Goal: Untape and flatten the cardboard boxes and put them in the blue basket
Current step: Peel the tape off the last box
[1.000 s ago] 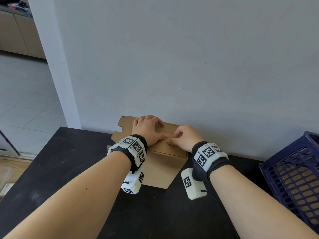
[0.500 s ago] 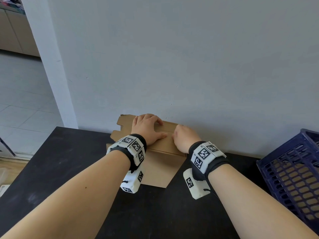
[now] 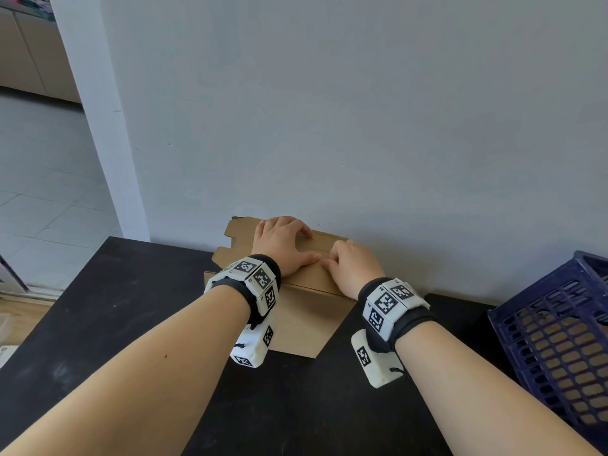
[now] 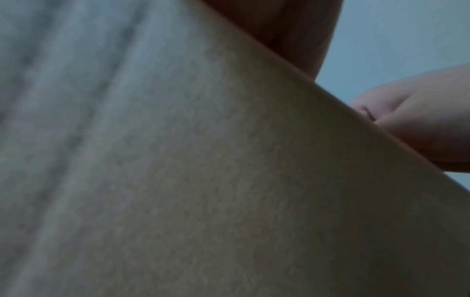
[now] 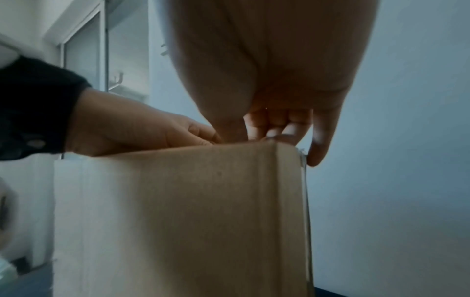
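A brown cardboard box (image 3: 306,324) stands on the black table (image 3: 131,307) against the wall, with loose flaps sticking out at its far left. My left hand (image 3: 283,245) lies flat on the box top, fingers spread, pressing down. My right hand (image 3: 348,264) is beside it on the top's right part, fingers curled. In the right wrist view the right hand (image 5: 267,128) pinches at clear tape (image 5: 304,180) where it comes over the box's top edge, the little finger hanging down beside the corner. The left wrist view is filled by blurred cardboard (image 4: 203,180). The blue basket (image 3: 559,340) stands at the right.
Brown cardboard shows through the basket's holes. A grey wall rises right behind the box. The table's left edge drops to a tiled floor and a doorway at the left.
My right hand's fingers have shifted slightly along the box's top by the seam. The left hand stays pressed on the box, which has not moved.
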The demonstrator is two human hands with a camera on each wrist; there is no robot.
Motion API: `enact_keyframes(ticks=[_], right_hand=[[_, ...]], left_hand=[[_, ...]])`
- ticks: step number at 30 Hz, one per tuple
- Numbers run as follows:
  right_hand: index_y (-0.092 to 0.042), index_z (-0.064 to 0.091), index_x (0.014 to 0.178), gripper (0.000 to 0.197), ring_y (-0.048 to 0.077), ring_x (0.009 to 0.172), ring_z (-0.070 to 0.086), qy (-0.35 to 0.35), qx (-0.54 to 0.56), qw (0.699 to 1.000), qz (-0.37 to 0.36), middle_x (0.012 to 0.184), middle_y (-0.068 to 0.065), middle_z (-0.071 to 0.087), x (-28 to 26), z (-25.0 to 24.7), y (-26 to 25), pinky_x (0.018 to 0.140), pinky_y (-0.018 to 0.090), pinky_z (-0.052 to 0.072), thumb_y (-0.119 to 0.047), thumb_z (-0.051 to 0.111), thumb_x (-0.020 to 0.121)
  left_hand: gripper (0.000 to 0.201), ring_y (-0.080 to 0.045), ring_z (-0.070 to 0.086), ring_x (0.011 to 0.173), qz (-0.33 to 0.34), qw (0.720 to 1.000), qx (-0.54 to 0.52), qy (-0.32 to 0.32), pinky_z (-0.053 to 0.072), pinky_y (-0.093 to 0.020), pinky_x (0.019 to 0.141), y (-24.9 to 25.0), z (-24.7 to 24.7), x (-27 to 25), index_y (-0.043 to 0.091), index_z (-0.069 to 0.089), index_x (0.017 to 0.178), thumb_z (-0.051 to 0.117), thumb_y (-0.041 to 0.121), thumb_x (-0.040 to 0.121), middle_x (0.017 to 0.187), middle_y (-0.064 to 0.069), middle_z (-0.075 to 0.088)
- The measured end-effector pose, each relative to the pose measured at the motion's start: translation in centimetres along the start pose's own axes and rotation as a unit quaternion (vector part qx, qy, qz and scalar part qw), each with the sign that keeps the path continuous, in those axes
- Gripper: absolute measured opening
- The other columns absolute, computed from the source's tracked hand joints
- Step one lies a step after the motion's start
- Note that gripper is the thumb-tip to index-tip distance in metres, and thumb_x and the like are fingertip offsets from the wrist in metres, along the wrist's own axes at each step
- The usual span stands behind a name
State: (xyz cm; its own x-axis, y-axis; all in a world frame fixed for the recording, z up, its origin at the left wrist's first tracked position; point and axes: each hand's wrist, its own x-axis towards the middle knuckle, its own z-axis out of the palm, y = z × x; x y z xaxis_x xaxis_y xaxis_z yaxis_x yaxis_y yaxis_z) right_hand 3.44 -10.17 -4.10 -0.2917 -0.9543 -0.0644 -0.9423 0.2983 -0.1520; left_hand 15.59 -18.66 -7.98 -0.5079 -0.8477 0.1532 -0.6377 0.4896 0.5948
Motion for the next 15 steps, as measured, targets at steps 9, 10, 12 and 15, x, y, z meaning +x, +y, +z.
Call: enact_keyframes(ticks=[9, 10, 12, 15], right_hand=[[-0.008, 0.052, 0.09, 0.021, 0.025, 0.085, 0.052, 0.063, 0.114, 0.99, 0.061, 0.086, 0.004, 0.054, -0.2, -0.6, 1.5, 0.071, 0.029, 0.035, -0.023, 0.041, 0.1], [-0.008, 0.056, 0.087, 0.024, 0.024, 0.085, 0.055, 0.072, 0.134, 0.986, 0.064, 0.083, 0.002, 0.056, -0.3, -0.7, 1.9, 0.071, 0.028, 0.037, -0.025, 0.043, 0.099], [-0.012, 0.064, 0.084, 0.025, 0.021, 0.087, 0.059, 0.065, 0.141, 0.987, 0.047, 0.084, -0.001, 0.062, -0.6, -0.6, 2.3, 0.073, 0.027, 0.041, -0.031, 0.052, 0.094], [-0.024, 0.065, 0.077, 0.017, 0.015, 0.089, 0.057, 0.067, 0.162, 0.984, 0.036, 0.082, -0.009, 0.054, -0.8, 0.2, 2.0, 0.081, 0.029, 0.046, -0.04, 0.07, 0.08]], left_hand=[[0.04, -0.018, 0.026, 0.136, -0.008, 1.0, -0.003, -0.005, 0.008, -0.036, 0.116, 0.1, -0.1, 0.0, 0.037, 0.056, 0.112, 0.067, 0.052, 0.076, 0.137, 0.008, 0.043], [0.041, -0.018, 0.026, 0.136, -0.01, 1.0, -0.003, -0.007, 0.008, -0.036, 0.116, 0.1, -0.1, -0.1, 0.037, 0.056, 0.112, 0.067, 0.052, 0.076, 0.138, 0.008, 0.042], [0.041, -0.018, 0.026, 0.137, -0.011, 1.0, -0.002, -0.008, 0.008, -0.036, 0.117, 0.1, -0.1, 0.0, 0.037, 0.056, 0.112, 0.067, 0.053, 0.076, 0.138, 0.008, 0.042], [0.041, -0.017, 0.027, 0.136, -0.009, 1.0, 0.001, -0.002, 0.009, -0.035, 0.116, 0.1, 0.0, 0.1, 0.038, 0.057, 0.112, 0.067, 0.053, 0.075, 0.137, 0.008, 0.043]])
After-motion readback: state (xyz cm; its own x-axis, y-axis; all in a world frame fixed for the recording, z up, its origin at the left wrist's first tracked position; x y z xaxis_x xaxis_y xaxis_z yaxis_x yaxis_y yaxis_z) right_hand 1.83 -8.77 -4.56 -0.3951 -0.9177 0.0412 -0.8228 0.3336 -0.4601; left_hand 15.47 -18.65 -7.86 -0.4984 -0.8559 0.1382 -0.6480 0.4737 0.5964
